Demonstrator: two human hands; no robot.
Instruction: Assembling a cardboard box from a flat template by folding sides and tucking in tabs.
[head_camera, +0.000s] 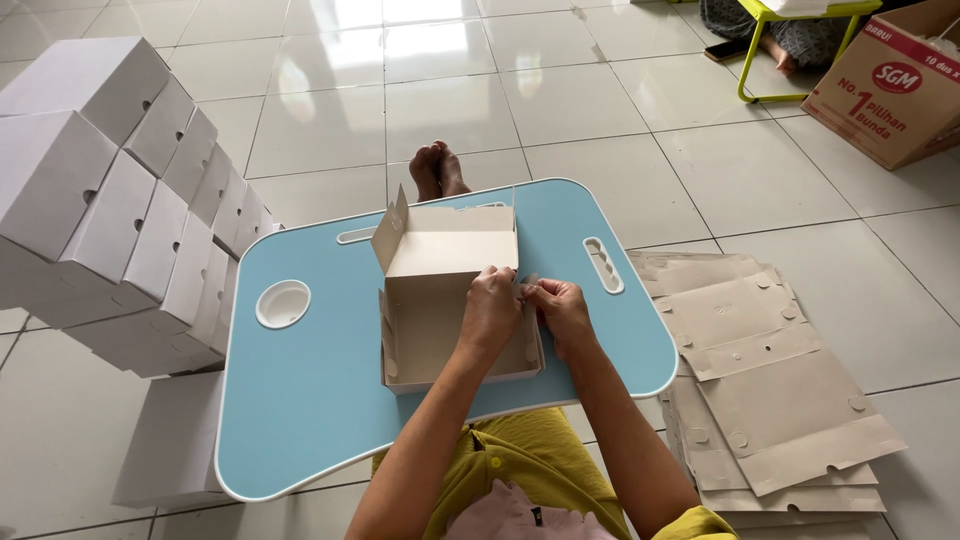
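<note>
A half-folded grey-brown cardboard box with its lid flap raised stands on a light blue lap table. My left hand reaches into the box and grips its right side wall. My right hand pinches a small tab at that same right wall from outside. Both hands meet at the box's right edge.
A stack of finished white boxes rises at the left. Flat unfolded cardboard blanks lie on the tiled floor to the right. A large brown carton and a yellow-green stool with another person's foot stand at the far right.
</note>
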